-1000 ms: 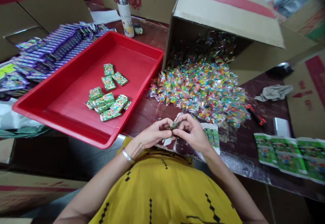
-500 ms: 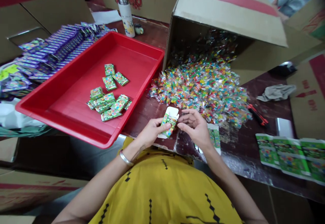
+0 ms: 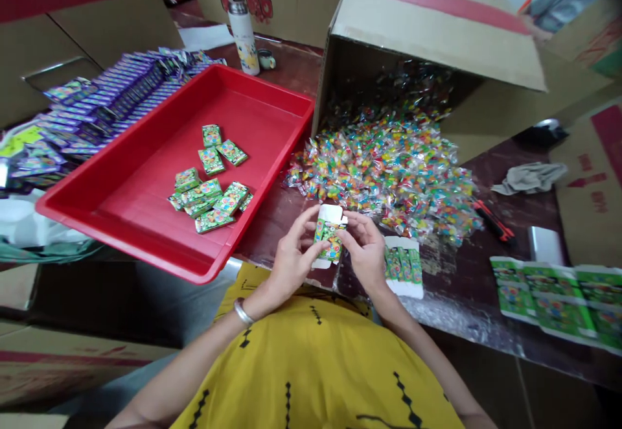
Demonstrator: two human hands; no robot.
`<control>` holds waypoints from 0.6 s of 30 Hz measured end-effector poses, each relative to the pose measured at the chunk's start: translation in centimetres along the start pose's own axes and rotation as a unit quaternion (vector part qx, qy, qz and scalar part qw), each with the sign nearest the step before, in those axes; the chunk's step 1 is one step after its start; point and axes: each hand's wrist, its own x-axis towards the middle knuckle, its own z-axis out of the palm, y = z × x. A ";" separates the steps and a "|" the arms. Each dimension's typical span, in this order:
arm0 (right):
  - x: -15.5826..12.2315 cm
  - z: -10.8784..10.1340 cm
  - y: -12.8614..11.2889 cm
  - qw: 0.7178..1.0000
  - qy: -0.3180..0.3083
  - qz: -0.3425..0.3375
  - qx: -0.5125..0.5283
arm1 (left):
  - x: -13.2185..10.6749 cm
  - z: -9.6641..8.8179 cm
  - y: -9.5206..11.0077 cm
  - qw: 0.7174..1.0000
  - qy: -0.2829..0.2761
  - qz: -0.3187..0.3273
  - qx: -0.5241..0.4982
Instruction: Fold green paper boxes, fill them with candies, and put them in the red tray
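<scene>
Between both hands, over the table's front edge, is a small green candy box (image 3: 330, 238) with its white end flaps standing open. My left hand (image 3: 292, 254) grips its left side, thumb on the front panel. My right hand (image 3: 363, 245) holds the right side with thumb and fingers. Just right of that hand, flat green unfolded cartons (image 3: 404, 265) lie on the table. Beyond the hands spreads a heap of clear-wrapped colourful candies (image 3: 383, 170), spilling from a cardboard box (image 3: 437, 34) on its side. To the left, a red tray (image 3: 140, 221) holds several closed green boxes (image 3: 232, 197).
Purple packs (image 3: 111, 98) are stacked behind the tray on the left. A bottle (image 3: 243, 37) and a small cup (image 3: 266, 59) stand at the back. On the right are a grey cloth (image 3: 529, 177), a red-and-black cutter (image 3: 494, 221) and more flat green cartons (image 3: 554, 296).
My right hand has moved in from beside the candy box and now grips it. My left hand has shifted its hold along the left side. The flat cartons are now less covered.
</scene>
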 end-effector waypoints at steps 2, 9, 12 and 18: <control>-0.1 0.1 0.3 1.000 -0.002 -0.025 -0.019 | 0.0 -0.3 0.0 0.999 -0.029 0.004 0.034; 0.1 -0.4 -0.2 0.991 -0.011 -0.081 -0.107 | 0.4 -0.9 0.5 0.990 -0.139 -0.004 0.013; 0.2 -0.3 -0.9 0.988 -0.019 -0.081 -0.130 | 0.4 -0.9 1.0 0.994 -0.112 0.001 0.010; 0.9 0.3 -1.7 0.998 -0.046 -0.041 -0.010 | 0.7 -0.7 1.0 0.998 -0.051 0.002 -0.033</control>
